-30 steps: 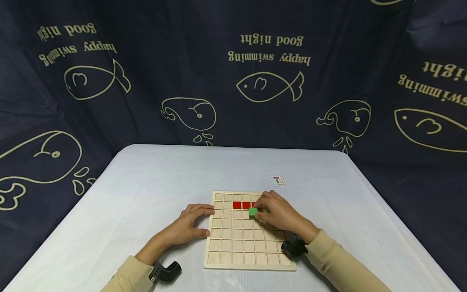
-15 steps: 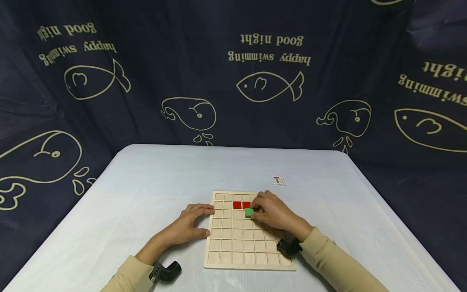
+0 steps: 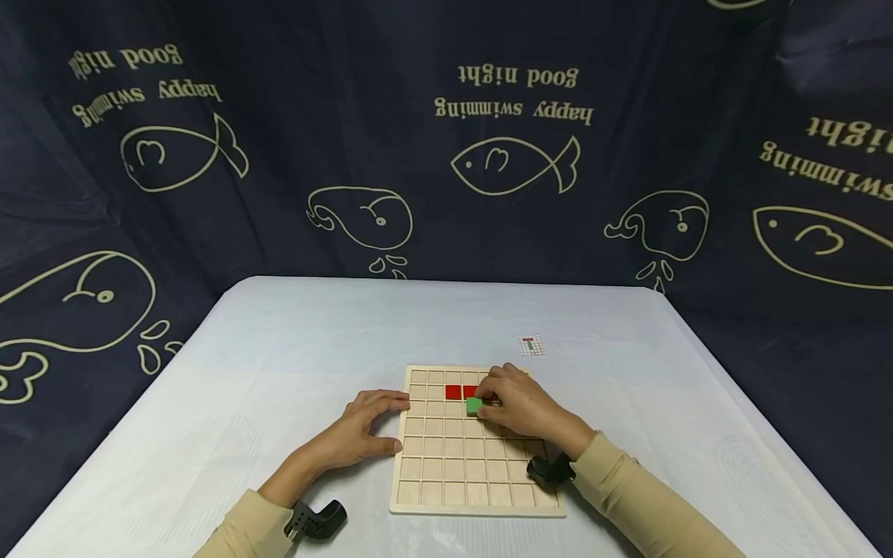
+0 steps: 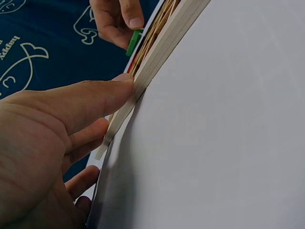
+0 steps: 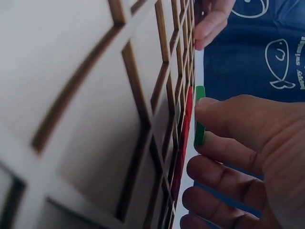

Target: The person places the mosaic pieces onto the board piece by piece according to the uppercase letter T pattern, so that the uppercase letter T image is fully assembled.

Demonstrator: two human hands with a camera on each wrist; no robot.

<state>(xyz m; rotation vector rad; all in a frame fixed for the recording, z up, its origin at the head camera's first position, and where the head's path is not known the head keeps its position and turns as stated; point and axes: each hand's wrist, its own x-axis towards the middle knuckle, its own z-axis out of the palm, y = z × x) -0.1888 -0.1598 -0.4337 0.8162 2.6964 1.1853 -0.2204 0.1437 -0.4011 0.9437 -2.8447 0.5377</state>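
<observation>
My right hand (image 3: 519, 403) pinches a green square tile (image 3: 474, 407) between thumb and finger, just above the wooden grid board (image 3: 481, 511). In the right wrist view the green tile (image 5: 200, 114) stands a little off the board, near the red tiles (image 5: 187, 129). Two red tiles (image 3: 453, 392) show in the second row from the far edge; the right fingers hide what lies farther right. My left hand (image 3: 359, 434) rests at the board's left edge with fingers spread. In the left wrist view its thumb (image 4: 109, 93) touches the board's side (image 4: 157, 62).
A small printed card (image 3: 532, 346) with a red and green T pattern on a grid lies beyond the board. The white table (image 3: 314, 333) extends around the board. A dark blue curtain (image 3: 446, 217) hangs behind it.
My right hand has moved slightly left with the green tile, to the column below the second red tile. Its fingers now cover the third red tile seen earlier. The left hand stays put.
</observation>
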